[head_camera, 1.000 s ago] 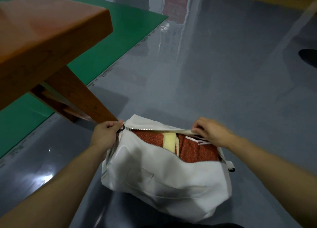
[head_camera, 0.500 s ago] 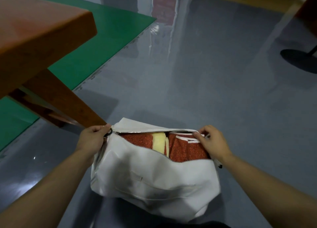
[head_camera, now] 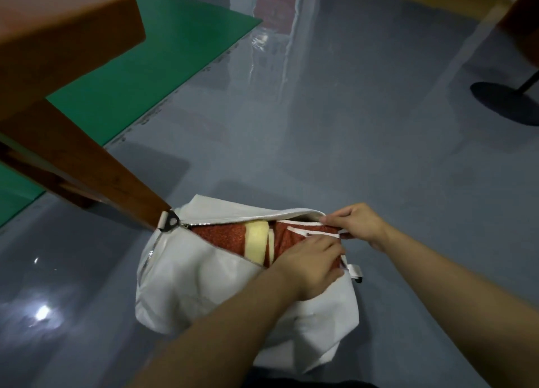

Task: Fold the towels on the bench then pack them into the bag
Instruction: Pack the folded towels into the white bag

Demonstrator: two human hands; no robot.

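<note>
A white zip bag (head_camera: 186,285) lies on the grey floor beside the bench leg, its top unzipped. Red towels (head_camera: 224,234) and a pale yellow towel (head_camera: 256,240) are packed inside it. My left hand (head_camera: 312,263) reaches across to the bag's right end and lies on the red towel at the near edge of the opening, fingers curled at the zip. My right hand (head_camera: 355,223) pinches the far edge of the opening at the same end. The metal ring (head_camera: 169,221) at the bag's left end hangs free.
The wooden bench (head_camera: 58,37) stands at the left, one slanted leg (head_camera: 96,177) touching the bag's left end. A green mat (head_camera: 151,66) lies under the bench. A black round stand base (head_camera: 504,101) sits at the far right.
My left hand has let go of the bag's left end and moved across to the right end, next to my right hand. The view has shifted slightly.
</note>
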